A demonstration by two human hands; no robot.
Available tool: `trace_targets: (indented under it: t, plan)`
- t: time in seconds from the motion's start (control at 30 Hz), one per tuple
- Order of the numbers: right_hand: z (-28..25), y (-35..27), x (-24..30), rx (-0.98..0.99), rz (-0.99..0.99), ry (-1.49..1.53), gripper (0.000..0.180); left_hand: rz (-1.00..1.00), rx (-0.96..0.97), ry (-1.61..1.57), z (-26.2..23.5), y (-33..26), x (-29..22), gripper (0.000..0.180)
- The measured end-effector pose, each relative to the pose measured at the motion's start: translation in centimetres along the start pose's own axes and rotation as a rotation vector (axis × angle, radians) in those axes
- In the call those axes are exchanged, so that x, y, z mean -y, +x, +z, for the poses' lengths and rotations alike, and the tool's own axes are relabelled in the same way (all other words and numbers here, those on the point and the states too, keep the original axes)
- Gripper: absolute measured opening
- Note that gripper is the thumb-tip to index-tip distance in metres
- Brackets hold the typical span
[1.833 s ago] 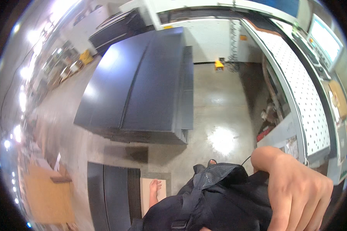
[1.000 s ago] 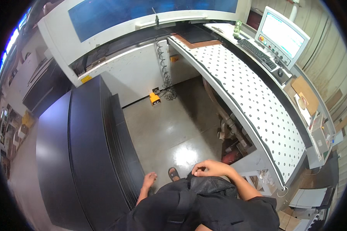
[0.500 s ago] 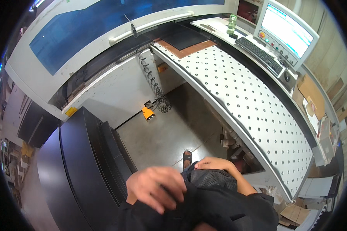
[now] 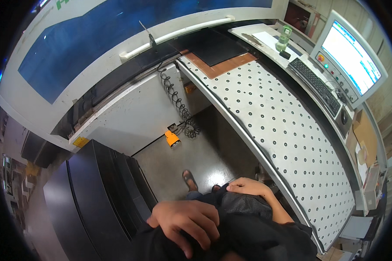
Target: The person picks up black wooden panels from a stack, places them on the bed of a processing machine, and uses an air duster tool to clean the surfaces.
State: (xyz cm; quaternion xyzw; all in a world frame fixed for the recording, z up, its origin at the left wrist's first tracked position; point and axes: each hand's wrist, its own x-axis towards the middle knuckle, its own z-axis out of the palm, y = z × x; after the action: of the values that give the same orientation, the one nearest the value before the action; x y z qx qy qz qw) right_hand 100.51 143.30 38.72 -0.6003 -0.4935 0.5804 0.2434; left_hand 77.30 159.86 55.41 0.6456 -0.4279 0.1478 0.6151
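My left hand (image 4: 188, 224) lies palm down against my black clothing (image 4: 257, 237), its fingers apart and pointing down with nothing seen in them. To its right, my right hand (image 4: 249, 186) has its fingertips closed at the upper edge of a dark mesh-like fabric (image 4: 247, 204) at my waist. The fingers seem to pinch that edge; their undersides are hidden. Beyond the hands, one sandalled foot (image 4: 189, 177) is on the grey floor, and part of another shows beside the right hand.
A white table with black dots (image 4: 283, 130) runs along my right, a copper-coloured sheet (image 4: 217, 69) and black panel (image 4: 215, 45) at its far end. Stacked dark panels (image 4: 59, 204) stand left. An orange foot pedal (image 4: 172, 138) with coiled cable is on the floor. Monitor (image 4: 350, 58) and keyboard (image 4: 315, 85) are far right.
My left hand has lowered onto the black clothing. My right hand stays at the fabric edge, slightly farther right. The view has shifted, and a foot now shows farther left.
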Motion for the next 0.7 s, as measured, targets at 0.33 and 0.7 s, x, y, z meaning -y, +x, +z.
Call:
trace_targets:
  t: [0.33,0.7]
  plan:
    - [-5.1,5.1,5.4,-0.247,0.199,-0.060,0.050,0.081,0.034,-0.366,-15.2,-9.6,6.1,0.029]
    - [-12.5,19.5,9.6,-0.212,0.265,-0.362,0.037,-0.321,-0.076,-0.414,-23.8,-17.7,11.1,0.035]
